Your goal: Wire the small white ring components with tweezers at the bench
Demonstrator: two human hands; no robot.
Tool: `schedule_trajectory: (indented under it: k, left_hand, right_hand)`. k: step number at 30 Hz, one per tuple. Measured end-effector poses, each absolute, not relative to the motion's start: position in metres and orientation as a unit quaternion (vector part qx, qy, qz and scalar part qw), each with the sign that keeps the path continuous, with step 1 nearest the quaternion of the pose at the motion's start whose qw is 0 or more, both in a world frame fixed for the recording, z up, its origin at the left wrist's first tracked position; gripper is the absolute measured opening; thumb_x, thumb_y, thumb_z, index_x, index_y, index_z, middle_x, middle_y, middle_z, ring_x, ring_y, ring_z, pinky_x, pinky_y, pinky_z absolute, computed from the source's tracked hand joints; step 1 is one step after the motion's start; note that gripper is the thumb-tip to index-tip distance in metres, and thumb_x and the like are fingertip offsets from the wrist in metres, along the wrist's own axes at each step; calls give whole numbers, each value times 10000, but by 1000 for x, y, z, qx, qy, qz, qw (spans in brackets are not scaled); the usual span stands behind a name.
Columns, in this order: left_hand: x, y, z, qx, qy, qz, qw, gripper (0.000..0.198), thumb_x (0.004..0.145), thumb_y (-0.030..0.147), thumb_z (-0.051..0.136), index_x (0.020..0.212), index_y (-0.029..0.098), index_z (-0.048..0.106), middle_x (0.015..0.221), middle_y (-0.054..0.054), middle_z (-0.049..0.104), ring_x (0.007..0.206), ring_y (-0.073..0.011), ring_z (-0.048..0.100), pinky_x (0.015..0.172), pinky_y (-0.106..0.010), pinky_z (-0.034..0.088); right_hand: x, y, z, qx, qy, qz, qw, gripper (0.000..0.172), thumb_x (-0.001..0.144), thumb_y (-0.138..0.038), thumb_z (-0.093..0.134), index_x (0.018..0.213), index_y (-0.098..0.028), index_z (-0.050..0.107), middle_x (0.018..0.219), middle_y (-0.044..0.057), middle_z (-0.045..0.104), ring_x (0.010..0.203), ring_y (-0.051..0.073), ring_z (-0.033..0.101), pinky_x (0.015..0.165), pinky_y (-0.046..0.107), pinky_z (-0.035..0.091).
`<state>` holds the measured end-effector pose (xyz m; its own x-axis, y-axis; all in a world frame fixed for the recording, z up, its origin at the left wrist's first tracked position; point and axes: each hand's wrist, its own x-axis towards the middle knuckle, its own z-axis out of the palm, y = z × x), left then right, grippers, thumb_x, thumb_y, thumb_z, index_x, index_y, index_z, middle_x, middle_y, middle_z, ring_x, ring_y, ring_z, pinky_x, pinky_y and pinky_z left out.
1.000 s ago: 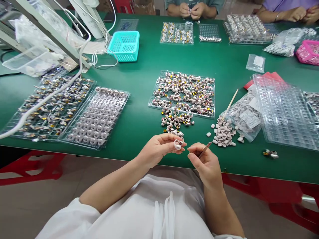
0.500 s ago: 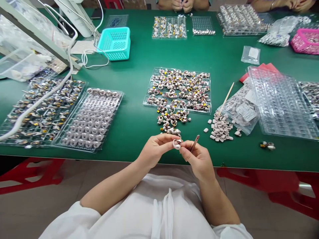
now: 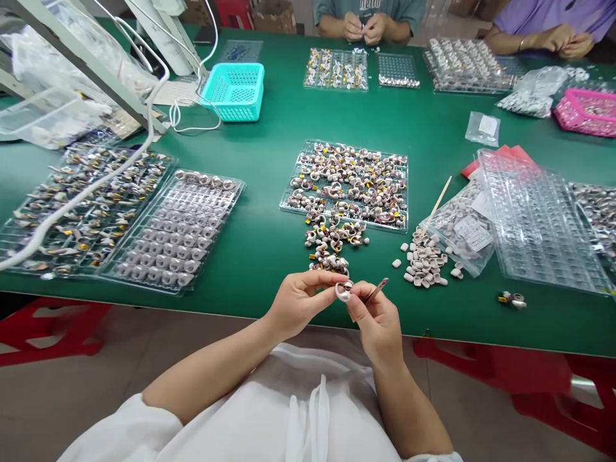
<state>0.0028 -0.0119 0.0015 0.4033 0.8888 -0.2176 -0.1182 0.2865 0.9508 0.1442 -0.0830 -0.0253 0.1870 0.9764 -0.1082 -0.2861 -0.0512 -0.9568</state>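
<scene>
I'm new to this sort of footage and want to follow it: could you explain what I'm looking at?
There is no machine at work here, just a person's two bare hands. A single camera on the person's head looks forward and down, so you see roughly what they see.

The left hand pinches a small, curved, pale part. The right hand has its fingertips at that part and also holds a slim tool.

On the green table, a clear tray full of small parts lies ahead, with a loose heap before it. To the right is a pile of pale pieces; farther off to the left stands a turquoise basket. The hands across the table belong to a co-worker.
</scene>
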Motion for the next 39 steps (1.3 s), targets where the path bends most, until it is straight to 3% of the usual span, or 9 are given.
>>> schedule_trajectory:
  k: [5,12,23,32,39]
  left_hand:
    - [0,-9,0,499,362,364,698,133,750,151,789,876,185,815,852,-47,803,805,-169,737,751,-213,570]
    - [-4,-5,2,598,331,386,619,142,774,108,747,900,140,805,824,-84,789,756,-165,711,726,-232,545]
    - [-7,-5,5,639,297,383,597,110,816,130,706,888,130,789,783,-91,776,716,-176,704,712,-268,542]
    - [-11,-6,2,660,291,369,586,135,828,124,667,900,118,781,808,-105,773,737,-190,707,716,-287,548]
    - [-11,-5,4,642,315,350,605,145,830,223,703,903,137,795,810,-100,779,735,-197,708,716,-292,553]
  right_hand:
    - [144,-85,-33,-483,-353,518,611,78,923,-282,637,896,-211,655,726,-28,520,612,87,423,551,228,340]
    - [143,-86,-33,-482,-384,486,620,28,928,-240,623,923,-222,643,826,-11,534,637,90,445,547,229,345]
    - [150,-87,-28,-493,-465,422,603,72,920,-177,609,942,-240,635,869,9,538,747,133,508,601,246,390]
    - [163,-85,-24,-480,-488,461,565,45,905,-182,624,898,-218,650,843,19,540,750,148,517,599,257,395]
    - [155,-87,-24,-504,-463,453,572,16,912,-227,628,899,-218,627,843,9,529,659,118,478,543,241,373]
